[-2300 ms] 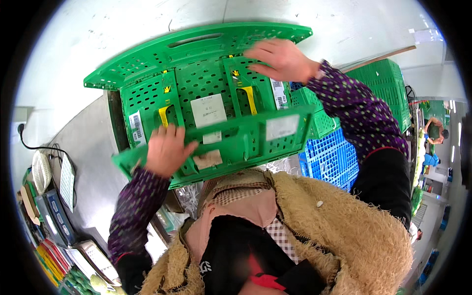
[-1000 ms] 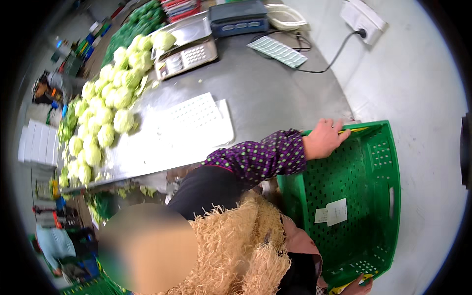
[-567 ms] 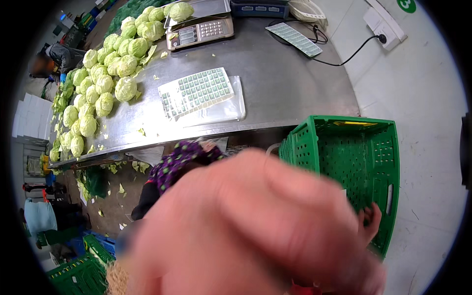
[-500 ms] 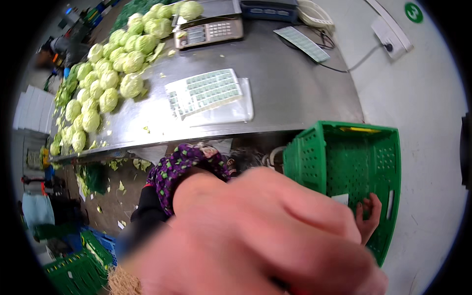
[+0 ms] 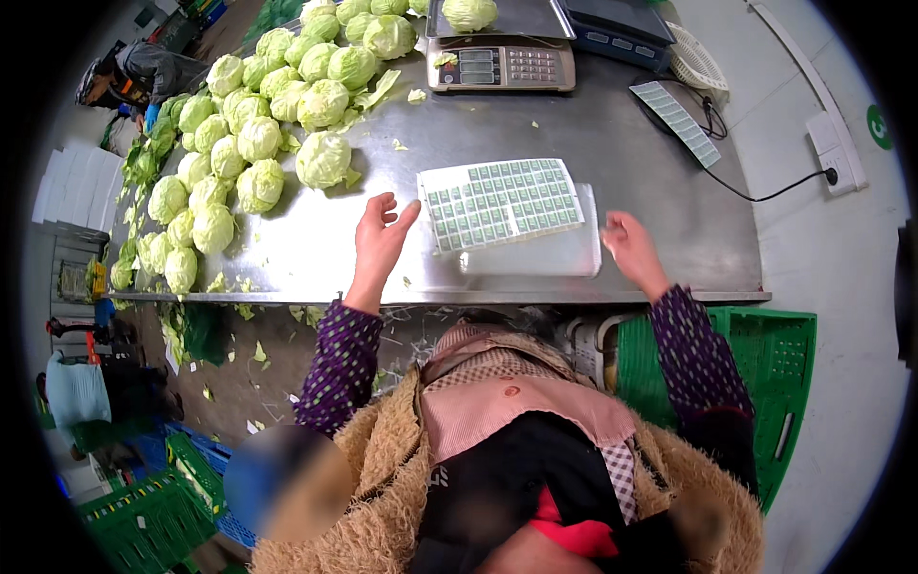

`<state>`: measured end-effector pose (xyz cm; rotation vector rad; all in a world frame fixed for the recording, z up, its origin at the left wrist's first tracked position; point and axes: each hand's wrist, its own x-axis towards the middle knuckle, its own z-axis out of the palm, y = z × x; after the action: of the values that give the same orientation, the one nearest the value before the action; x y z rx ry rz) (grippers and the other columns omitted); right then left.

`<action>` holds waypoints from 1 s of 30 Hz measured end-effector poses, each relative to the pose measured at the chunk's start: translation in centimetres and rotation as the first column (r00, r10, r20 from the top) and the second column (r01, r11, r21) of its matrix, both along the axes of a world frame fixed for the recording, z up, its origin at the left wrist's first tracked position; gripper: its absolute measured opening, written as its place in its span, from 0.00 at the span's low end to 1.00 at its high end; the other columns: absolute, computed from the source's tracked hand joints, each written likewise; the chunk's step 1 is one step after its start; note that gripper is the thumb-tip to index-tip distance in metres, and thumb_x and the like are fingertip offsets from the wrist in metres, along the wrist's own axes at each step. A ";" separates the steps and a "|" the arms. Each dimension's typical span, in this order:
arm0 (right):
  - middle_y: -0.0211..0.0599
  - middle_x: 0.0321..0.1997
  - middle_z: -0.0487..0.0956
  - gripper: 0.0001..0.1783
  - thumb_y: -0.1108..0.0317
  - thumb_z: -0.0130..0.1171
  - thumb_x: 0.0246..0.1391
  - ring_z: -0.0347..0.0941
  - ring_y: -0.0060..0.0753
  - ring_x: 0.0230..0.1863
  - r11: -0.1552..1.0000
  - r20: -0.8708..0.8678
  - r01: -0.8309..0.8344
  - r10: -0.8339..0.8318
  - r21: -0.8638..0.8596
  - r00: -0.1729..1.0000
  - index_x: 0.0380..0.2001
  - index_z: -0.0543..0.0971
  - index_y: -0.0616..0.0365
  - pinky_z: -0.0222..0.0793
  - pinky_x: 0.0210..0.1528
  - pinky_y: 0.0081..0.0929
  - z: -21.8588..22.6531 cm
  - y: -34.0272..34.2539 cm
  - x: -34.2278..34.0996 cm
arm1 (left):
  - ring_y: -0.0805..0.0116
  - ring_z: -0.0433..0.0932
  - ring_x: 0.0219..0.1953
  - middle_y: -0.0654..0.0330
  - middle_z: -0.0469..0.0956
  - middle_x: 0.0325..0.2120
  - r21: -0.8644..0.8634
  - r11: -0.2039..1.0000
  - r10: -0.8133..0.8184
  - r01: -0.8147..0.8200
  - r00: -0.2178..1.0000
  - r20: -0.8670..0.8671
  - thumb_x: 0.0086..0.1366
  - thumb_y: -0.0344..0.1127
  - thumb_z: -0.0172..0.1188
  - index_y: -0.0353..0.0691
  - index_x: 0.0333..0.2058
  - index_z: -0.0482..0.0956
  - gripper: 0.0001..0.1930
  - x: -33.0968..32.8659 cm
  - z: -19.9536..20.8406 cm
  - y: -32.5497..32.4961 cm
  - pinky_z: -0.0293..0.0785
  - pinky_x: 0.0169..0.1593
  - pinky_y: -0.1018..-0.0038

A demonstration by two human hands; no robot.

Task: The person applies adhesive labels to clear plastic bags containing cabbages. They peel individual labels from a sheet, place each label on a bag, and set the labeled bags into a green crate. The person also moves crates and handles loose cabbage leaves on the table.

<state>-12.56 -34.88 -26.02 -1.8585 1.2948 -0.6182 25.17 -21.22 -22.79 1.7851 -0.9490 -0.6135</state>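
A sheet of green-and-white labels (image 5: 507, 203) lies on the steel table, on top of a flat stack of clear plastic bags (image 5: 535, 262). Just left of the sheet, my left hand (image 5: 381, 247) hovers with thumb and fingers apart and holds nothing. My right hand (image 5: 634, 253) is by the right edge of the bags, its fingers loosely bent and nothing visible in them. Whether its fingertips touch the bags I cannot tell. Many pale green cabbages (image 5: 258, 139) are heaped on the left, with one cabbage (image 5: 469, 13) on the scale (image 5: 502, 67).
A second, dark blue scale (image 5: 617, 33), a white basket (image 5: 698, 59) and another label strip (image 5: 677, 122) sit at the back right. A cable runs to the wall socket (image 5: 834, 176). A green crate (image 5: 765, 330) stands below the table's right end. People work at far left.
My hands, one close to the camera and one at the green crate before, are now both over the table beside the label sheet. The view has shifted, so the table appears farther right.
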 end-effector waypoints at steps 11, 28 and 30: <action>0.45 0.46 0.77 0.17 0.65 0.55 0.53 0.74 0.46 0.45 0.954 -0.367 -0.280 0.225 -0.104 0.903 0.45 0.76 0.60 0.70 0.48 0.38 -4.4 -12.2 7.7 | 0.82 0.56 0.20 0.74 0.63 0.15 -0.031 0.976 0.188 -0.215 0.906 -0.379 0.53 0.34 0.69 0.42 0.15 0.71 0.15 4.0 -7.1 -5.7 0.54 0.23 0.77; 0.29 0.25 0.77 0.14 0.65 0.65 0.42 0.69 0.21 0.28 0.323 0.087 -0.845 0.915 0.425 0.393 0.33 0.78 0.61 0.69 0.32 0.29 0.5 -11.8 16.8 | 0.82 0.64 0.24 0.73 0.68 0.20 -0.135 0.659 0.752 -0.740 0.656 0.069 0.56 0.29 0.65 0.41 0.20 0.73 0.10 5.6 7.6 19.0 0.63 0.28 0.82; 0.26 0.27 0.77 0.15 0.68 0.65 0.39 0.70 0.21 0.30 0.240 0.255 -0.792 0.860 0.562 0.442 0.33 0.79 0.61 0.70 0.34 0.28 0.3 -12.1 16.6 | 0.82 0.63 0.23 0.73 0.67 0.19 -0.133 0.668 0.744 -0.732 0.660 0.101 0.56 0.33 0.67 0.39 0.23 0.75 0.09 2.6 11.3 16.6 0.62 0.26 0.81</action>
<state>4.07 -46.98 -25.72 -1.6638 0.2615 0.4898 27.78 -4.66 -11.53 1.9558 -0.2462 0.0931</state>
